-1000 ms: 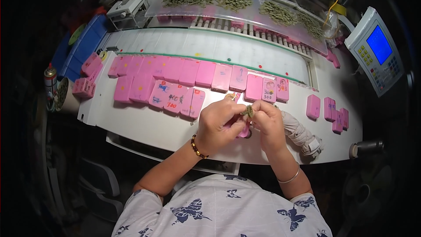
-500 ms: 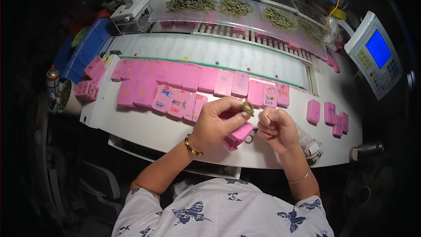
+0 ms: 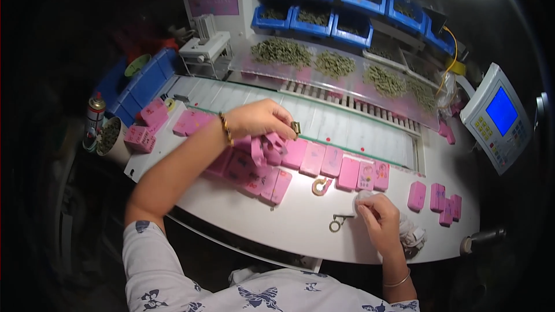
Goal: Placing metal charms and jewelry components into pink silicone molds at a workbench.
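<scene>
My left hand (image 3: 265, 119) reaches over the rows of pink blocks, fingers closed. A small brass-green piece (image 3: 296, 129) shows at its fingertips. Under the palm hangs a pink rubber-like mould (image 3: 266, 149), cut into flaps. My right hand (image 3: 378, 216) is over the tabletop at the right, thumb and fingers pinched together; what lies between them, if anything, is too small to tell. A whitish bundle (image 3: 363, 196) is just behind its fingertips. To its left lie a dark toothed ring (image 3: 335, 226) with a short bar beside it, and a tan ring (image 3: 319, 186) with a pink bit.
Pink blocks (image 3: 312, 157) stand in rows along a glass-edged white panel (image 3: 254, 97). Beyond are a clear shelf (image 3: 352, 69) with green piles and blue bins (image 3: 312, 20). At right stand a screen panel (image 3: 497, 115), more blocks (image 3: 416, 195) and a cloth bundle (image 3: 411, 234).
The view has tilted upward. My left hand has moved left and away from my right hand, over the block rows, carrying the pink mould. My right hand's fingers have changed to a pinch.
</scene>
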The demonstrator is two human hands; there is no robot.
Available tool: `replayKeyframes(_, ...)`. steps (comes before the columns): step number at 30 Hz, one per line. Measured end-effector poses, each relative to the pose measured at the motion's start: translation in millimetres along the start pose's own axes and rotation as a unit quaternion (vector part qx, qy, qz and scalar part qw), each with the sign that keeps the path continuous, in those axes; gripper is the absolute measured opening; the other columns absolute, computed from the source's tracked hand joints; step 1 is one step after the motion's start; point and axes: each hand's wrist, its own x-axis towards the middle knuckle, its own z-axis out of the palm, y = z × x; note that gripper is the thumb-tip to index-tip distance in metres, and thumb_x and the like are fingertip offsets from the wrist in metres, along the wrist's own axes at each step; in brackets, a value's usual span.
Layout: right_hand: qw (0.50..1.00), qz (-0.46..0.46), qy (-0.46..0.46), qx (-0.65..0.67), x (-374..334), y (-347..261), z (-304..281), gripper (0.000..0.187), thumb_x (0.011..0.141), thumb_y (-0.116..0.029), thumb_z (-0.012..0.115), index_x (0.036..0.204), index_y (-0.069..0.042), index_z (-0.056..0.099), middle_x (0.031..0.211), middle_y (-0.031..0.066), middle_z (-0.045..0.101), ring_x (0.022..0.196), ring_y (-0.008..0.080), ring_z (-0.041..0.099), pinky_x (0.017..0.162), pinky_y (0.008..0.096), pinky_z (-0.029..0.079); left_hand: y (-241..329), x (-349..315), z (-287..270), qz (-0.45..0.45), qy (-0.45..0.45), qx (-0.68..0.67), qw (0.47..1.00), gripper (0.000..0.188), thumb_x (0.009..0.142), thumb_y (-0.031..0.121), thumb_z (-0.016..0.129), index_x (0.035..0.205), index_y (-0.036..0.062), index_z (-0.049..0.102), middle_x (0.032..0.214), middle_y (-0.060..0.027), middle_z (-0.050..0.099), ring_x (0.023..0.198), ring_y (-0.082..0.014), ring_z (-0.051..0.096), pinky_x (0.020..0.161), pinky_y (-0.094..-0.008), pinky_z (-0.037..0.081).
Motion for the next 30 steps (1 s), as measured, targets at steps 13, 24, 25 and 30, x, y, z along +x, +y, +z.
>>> replayKeyframes(13,0.993,0.051,-0.025,0.099,5.4,-8.6,13.0,0.011,0.086,0.004,0.061,0.095,0.002,0.068,0.089,0.0047,0.061,0.069,0.0054,0.054,0.06,0.0193,0.044,126.2,134.2,-81.9,0.226,0.153,-0.274,0.922,0.027,0.09,0.022,0.066,0.083,-0.0041,0.061,0.087,-0.0161,0.065,0.056,-0.0221,0.06,0.069,-0.05,0.061)
replayKeyframes(24,0.969,-0.154,0.162,0.106,18.5,-48.2,25.0,0.032,0.077,0.006,0.068,0.108,-0.002,0.064,0.093,0.0089,0.06,0.081,0.0178,0.056,0.067,0.0298,0.047,17.4,41.0,143.1,0.101,0.003,-0.426,0.899,0.035,0.097,0.032,0.058,0.111,-0.0006,0.063,0.091,-0.0041,0.063,0.08,-0.0099,0.06,0.071,-0.0239,0.051)
replayKeyframes(25,0.971,-0.197,0.132,0.012,19.1,-46.9,26.4,0.035,0.073,0.007,0.068,0.107,-0.002,0.064,0.092,0.0104,0.06,0.084,0.0231,0.056,0.071,0.0334,0.047,15.3,34.9,155.4,0.08,0.01,-0.461,0.884,0.037,0.098,0.034,0.057,0.11,-0.0001,0.063,0.092,-0.0035,0.063,0.083,-0.0097,0.061,0.072,-0.0237,0.051)
replayKeyframes(30,0.961,-0.264,0.066,-0.046,24.0,-30.5,20.6,0.04,0.065,0.01,0.064,0.102,-0.002,0.065,0.095,0.0141,0.063,0.089,0.0329,0.058,0.08,0.0404,0.046,0.5,5.6,186.1,0.094,0.026,-0.525,0.846,0.046,0.098,0.042,0.053,0.115,0.0005,0.061,0.098,-0.0031,0.062,0.091,-0.0097,0.061,0.079,-0.0252,0.051)
